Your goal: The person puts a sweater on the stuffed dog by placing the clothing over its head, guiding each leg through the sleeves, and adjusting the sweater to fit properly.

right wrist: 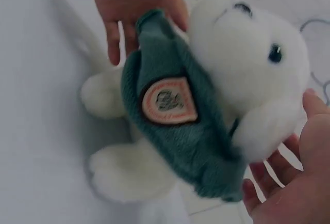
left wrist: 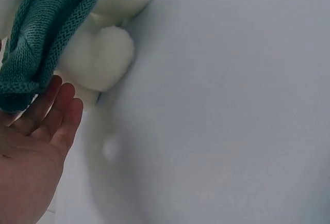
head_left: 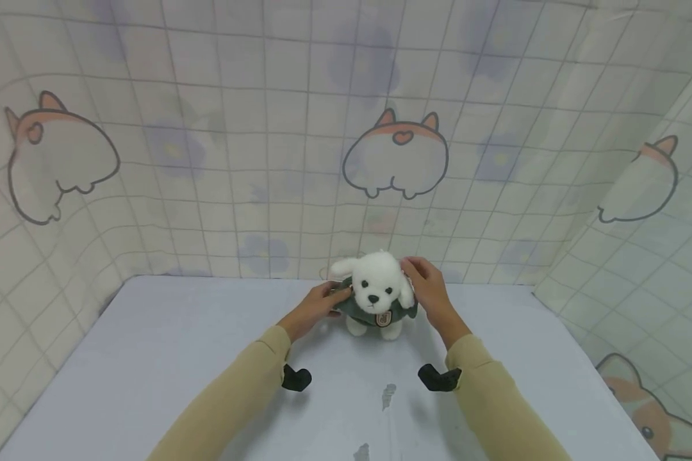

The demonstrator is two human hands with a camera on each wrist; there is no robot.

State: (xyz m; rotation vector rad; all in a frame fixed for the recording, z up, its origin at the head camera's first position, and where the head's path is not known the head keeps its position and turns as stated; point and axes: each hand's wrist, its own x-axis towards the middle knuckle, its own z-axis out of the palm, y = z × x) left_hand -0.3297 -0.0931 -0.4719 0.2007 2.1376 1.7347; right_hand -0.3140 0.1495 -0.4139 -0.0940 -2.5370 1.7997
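Gridded sheeting point(head_left: 288, 192), printed with corgis, stands directly behind the white table point(head_left: 179, 358); grey scuffs point(head_left: 389, 396) mark the tabletop. The plush dog point(head_left: 375, 275) is upright near the table's far edge. Fur: white, fluffy; paws rounded. Garment point(right wrist: 191, 141): green knit, arched badge point(right wrist: 169, 101). Left hand point(head_left: 314, 304): fingers nearly straight, slightly apart, at the garment's sleeve. Right hand point(head_left: 430, 288): fingers spread beside the ear point(right wrist: 270, 131).
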